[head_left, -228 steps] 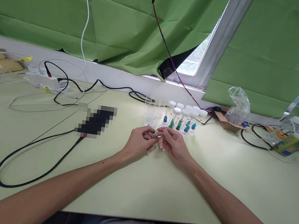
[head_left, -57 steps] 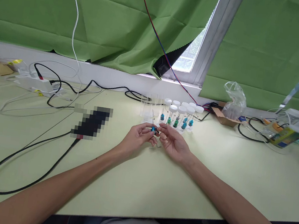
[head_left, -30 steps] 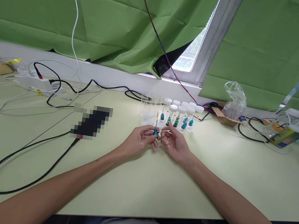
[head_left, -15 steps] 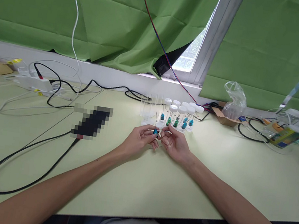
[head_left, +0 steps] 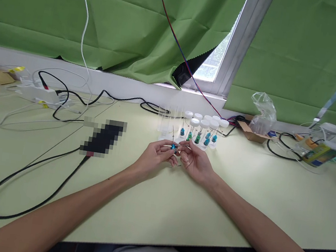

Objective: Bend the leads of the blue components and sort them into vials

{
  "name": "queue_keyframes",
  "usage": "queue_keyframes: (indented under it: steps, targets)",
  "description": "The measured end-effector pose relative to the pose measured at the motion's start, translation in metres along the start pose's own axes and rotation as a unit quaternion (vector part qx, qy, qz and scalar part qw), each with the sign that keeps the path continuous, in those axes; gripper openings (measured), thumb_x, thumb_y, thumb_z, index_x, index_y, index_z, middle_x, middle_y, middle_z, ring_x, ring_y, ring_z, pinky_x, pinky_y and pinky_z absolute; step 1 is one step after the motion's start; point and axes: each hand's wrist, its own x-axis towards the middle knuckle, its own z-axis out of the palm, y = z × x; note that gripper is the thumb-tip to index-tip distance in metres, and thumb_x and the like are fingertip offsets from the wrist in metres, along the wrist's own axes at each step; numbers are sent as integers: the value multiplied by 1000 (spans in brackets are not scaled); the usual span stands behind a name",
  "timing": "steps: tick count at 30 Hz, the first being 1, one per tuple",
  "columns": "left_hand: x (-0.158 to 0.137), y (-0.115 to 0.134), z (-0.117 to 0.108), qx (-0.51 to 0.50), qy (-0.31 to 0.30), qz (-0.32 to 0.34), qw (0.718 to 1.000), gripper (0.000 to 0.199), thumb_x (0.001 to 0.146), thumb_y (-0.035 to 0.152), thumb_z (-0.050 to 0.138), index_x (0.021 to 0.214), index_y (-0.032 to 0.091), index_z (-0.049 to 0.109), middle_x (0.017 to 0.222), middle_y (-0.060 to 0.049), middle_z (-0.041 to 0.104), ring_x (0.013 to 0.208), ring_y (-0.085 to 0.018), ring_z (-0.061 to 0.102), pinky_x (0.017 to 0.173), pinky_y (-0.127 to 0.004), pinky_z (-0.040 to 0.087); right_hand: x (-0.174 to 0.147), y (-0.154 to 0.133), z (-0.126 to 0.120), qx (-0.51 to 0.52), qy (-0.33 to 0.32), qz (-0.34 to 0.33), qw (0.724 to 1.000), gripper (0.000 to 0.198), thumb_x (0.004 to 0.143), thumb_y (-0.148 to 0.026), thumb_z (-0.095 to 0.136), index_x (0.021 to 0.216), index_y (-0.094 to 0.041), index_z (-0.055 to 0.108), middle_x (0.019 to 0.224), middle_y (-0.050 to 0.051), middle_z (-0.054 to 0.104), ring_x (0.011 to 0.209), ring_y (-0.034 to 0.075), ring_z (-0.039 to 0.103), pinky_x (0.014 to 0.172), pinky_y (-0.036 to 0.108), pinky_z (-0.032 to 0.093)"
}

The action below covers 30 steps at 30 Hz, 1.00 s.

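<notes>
My left hand (head_left: 158, 154) pinches a small blue part (head_left: 173, 147) with a thin metal stem pointing up. Against its side, the closed fingertips of my right hand (head_left: 197, 160) hold a thin metal rod (head_left: 183, 145); its exact kind is too small to tell. The hands nearly meet just above the table, and fingers partly cover the blue part. Right behind them stand several clear vials with white caps (head_left: 194, 122), holding blue and green parts on wires. To their left are clear open tubes (head_left: 166, 121).
A dark pixelated object (head_left: 104, 137) lies on the table (head_left: 142, 210) at left, joined to a looping black cable (head_left: 19, 169). A power strip (head_left: 38, 92) sits back left. At right are a cardboard box (head_left: 253, 132) with a plastic bag and a tilted labelled container (head_left: 324, 153).
The blue part and its stem have shifted slightly left and up. The thin rod shows more clearly across the right fingertips. Both arms stay almost where they were.
</notes>
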Motion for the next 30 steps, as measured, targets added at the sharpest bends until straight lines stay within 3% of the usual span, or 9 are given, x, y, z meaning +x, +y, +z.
queue_keyframes:
  steps: [18,30]
  targets:
    - [0,-1,0,-19,10,0,1000,42,79,38,76,110,12,64,80,-8,72,66,-16,66,72,-34,53,-4,0,2,22,-34,-1,999,16,90,-27,66,96,-12,70,89,5,75,55,6,57,61,19,54]
    - [-1,1,1,4,6,-1,1000,39,80,38,75,107,12,63,77,-6,70,66,-16,65,71,-33,54,-3,1,4,-3,-19,-10,1000,22,82,-33,76,89,-13,70,79,2,73,54,7,57,58,20,54]
